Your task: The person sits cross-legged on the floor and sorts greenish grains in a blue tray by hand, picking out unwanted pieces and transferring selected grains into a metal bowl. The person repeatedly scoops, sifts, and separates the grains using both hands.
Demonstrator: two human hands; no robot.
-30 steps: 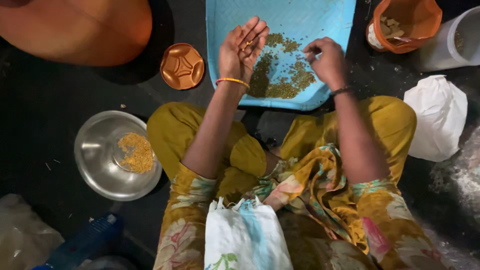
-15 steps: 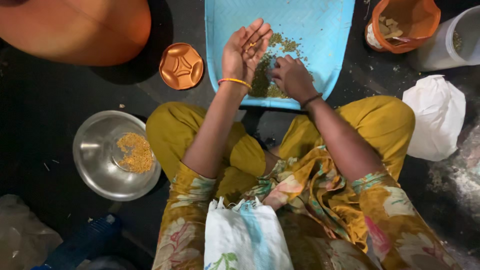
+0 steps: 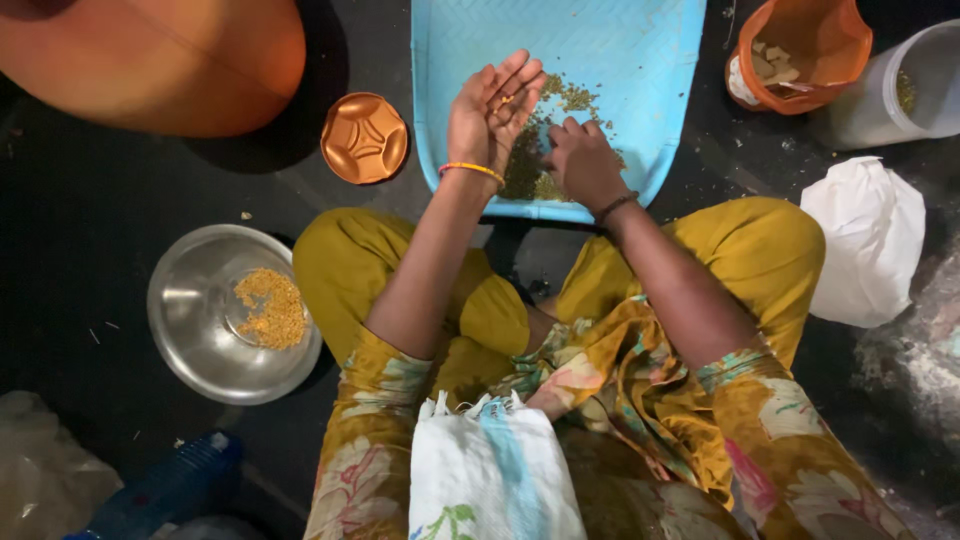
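The blue tray (image 3: 600,40) is cut off by the top edge; part of its grain pile (image 3: 525,165) is hidden behind the right hand (image 3: 583,160).

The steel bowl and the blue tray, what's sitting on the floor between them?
In the head view, a small copper-coloured dish lies between the steel bowl and the blue tray, on the dark floor just left of the tray.

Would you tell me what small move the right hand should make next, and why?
Probably pinch a few grains and lift them to the cupped left hand: the right hand rests fingers-down on the greenish grains in the blue tray, beside that upturned palm.
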